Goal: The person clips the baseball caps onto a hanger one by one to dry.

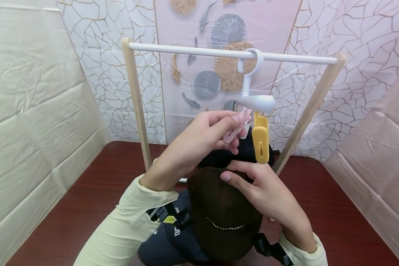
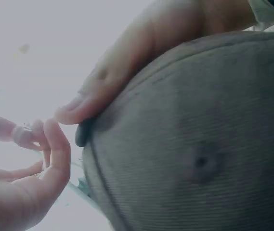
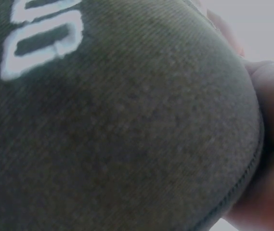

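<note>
My left hand [image 1: 196,138] pinches a pink clothespin [image 1: 232,136] just under the white hanger [image 1: 257,102]. A dark brown cap [image 1: 219,203] with a line of pale lettering hangs from my right hand [image 1: 270,194], its top edge gripped between thumb and fingers. In the left wrist view the cap [image 2: 199,115] fills the right side, and the left-hand fingers [image 2: 57,154] curl a short way from it. The right wrist view is mostly cap cloth [image 3: 137,125] with white letters. Beside the pink clothespin hangs a yellow clothespin [image 1: 261,144] from the same hanger.
The hanger hooks over a white rod [image 1: 186,50] between wooden posts [image 1: 137,103]. Behind the brown cap is a black cap [image 1: 212,158]; a navy cap [image 1: 166,240] with white letters lies below. The table [image 1: 83,210] is dark red, with cloth walls [image 1: 36,103] around it.
</note>
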### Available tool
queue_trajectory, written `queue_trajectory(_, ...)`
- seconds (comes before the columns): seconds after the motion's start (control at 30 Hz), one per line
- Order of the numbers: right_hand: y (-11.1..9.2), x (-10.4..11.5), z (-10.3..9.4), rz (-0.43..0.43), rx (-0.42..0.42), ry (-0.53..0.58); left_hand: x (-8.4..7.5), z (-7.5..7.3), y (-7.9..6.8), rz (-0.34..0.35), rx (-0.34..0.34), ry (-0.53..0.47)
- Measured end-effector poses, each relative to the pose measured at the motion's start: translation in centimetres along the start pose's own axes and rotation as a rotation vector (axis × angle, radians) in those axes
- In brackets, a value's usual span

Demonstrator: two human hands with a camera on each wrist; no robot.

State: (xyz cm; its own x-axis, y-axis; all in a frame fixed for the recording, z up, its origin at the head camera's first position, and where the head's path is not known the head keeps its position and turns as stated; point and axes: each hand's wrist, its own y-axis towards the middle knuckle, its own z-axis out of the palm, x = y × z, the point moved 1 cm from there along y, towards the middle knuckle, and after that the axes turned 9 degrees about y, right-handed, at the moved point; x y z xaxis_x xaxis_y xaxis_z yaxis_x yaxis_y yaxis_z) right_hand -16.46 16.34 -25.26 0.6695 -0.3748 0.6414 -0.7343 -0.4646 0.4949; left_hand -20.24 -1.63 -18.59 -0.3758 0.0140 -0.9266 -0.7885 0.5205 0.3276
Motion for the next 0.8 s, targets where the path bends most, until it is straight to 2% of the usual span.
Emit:
queue_trajectory(0.17, 0.0, -0.1, 0.1, -0.032, -0.013, 0.003, -0.6, -0.1, 0.1, -0.070, 0.053, 0.065)
queue_trajectory(0.3, 0.1, -0.1, 0.0, -0.018, -0.012, 0.021, -0.5, 0.0, 0.2, -0.127, 0.060, 0.012)
queue_trajectory(0.5, 0.2, -0.3, 0.0, -0.023, -0.001, 0.028, 0.4, -0.1, 0.1, -0.096, -0.007, 0.091)
queue_trajectory(0.63, 0.2, -0.4, 0.0, -0.057, -0.021, 0.020, 0.8, 0.0, 0.0, -0.115, -0.020, -0.026)
queue_trajectory(0.73, 0.2, -0.5, -0.1, -0.074, -0.049, 0.017, 0.9, 0.1, 0.1, -0.138, 0.001, -0.116)
queue_trajectory(0.8, 0.2, -0.5, -0.2, -0.079, -0.070, 0.016, 1.0, 0.1, 0.1, -0.146, 0.015, -0.137)
